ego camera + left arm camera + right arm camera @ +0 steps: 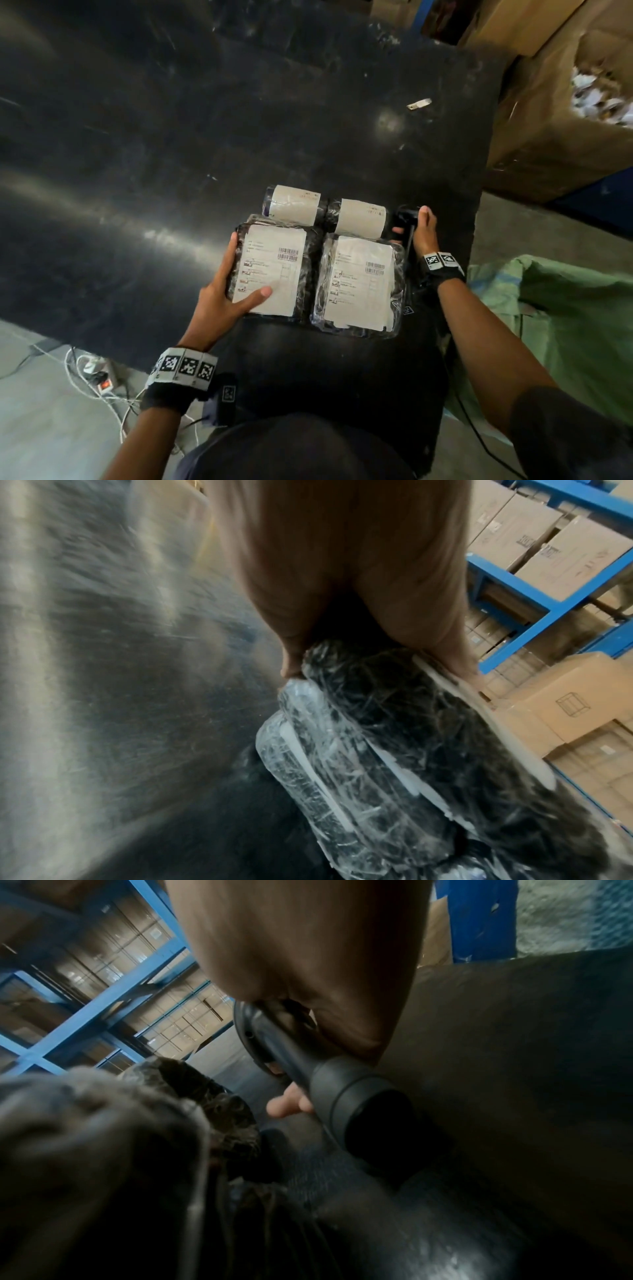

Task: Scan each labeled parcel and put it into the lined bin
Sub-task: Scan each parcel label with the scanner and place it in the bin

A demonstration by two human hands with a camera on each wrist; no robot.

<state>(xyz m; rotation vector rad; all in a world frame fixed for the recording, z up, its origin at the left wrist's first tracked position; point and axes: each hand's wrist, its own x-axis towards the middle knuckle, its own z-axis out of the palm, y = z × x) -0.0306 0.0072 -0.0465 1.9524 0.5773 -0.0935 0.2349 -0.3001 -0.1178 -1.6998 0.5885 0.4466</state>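
Four black wrapped parcels with white labels lie on the black table (171, 154). Two are flat, the left parcel (274, 270) and the right parcel (359, 284), and two rolled parcels (294, 205) lie behind them. My left hand (236, 277) grips the left flat parcel at its left edge, thumb on the label. The left wrist view shows this parcel (394, 723) pinched and raised off another wrapped parcel (308, 764). My right hand (419, 229) holds a black barcode scanner (406, 216) just right of the parcels. In the right wrist view my fingers (287, 1104) curl round the scanner (342, 1096).
A bin lined with a green bag (565, 308) stands right of the table. A cardboard box (548, 120) of paper scraps stands at the back right. A small white scrap (418, 103) lies on the table. Cables and a power strip (99, 377) lie on the floor, left.
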